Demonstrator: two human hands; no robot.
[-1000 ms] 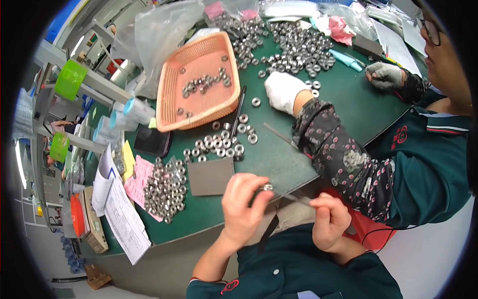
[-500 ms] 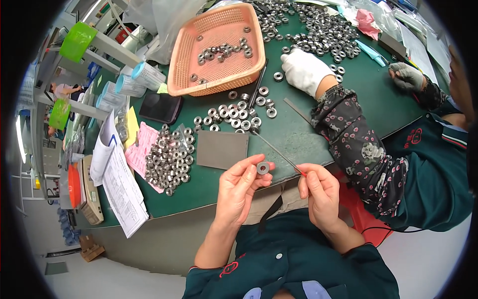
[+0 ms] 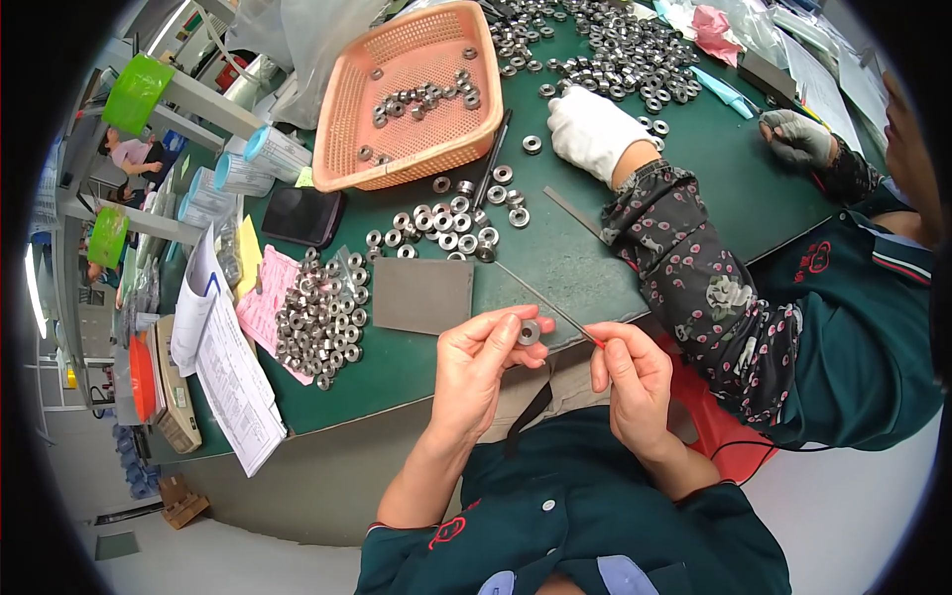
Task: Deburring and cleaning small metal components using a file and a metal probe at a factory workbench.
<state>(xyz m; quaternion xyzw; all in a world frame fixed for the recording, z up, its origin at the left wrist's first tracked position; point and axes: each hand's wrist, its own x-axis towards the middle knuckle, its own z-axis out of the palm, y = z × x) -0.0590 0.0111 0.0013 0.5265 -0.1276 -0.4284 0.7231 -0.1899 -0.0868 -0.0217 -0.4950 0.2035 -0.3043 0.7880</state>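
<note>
Between the thumb and fingers of my left hand (image 3: 481,372) sits a small steel ring (image 3: 530,332), its hole facing up toward me. My right hand (image 3: 638,382) pinches the red handle of a slim needle file (image 3: 543,300). The file's thin shaft slants up and left past the ring, and its tip is apart from the ring, over the table near a loose group of similar rings (image 3: 458,223). A flat grey block (image 3: 423,296) lies on the green table just beyond my left hand.
A heap of rings (image 3: 322,312) rests on pink paper at left, beside printed sheets (image 3: 233,382). An orange basket (image 3: 407,177) holds several rings. At right, a co-worker's white-gloved hand (image 3: 598,134) and grey-gloved hand (image 3: 796,137) are over the table, near a big ring pile (image 3: 635,55).
The view has shifted slightly, so the table things appear further left. Both my hands keep their grip, the ring and file staying close to where they were. The ring has turned slightly.
</note>
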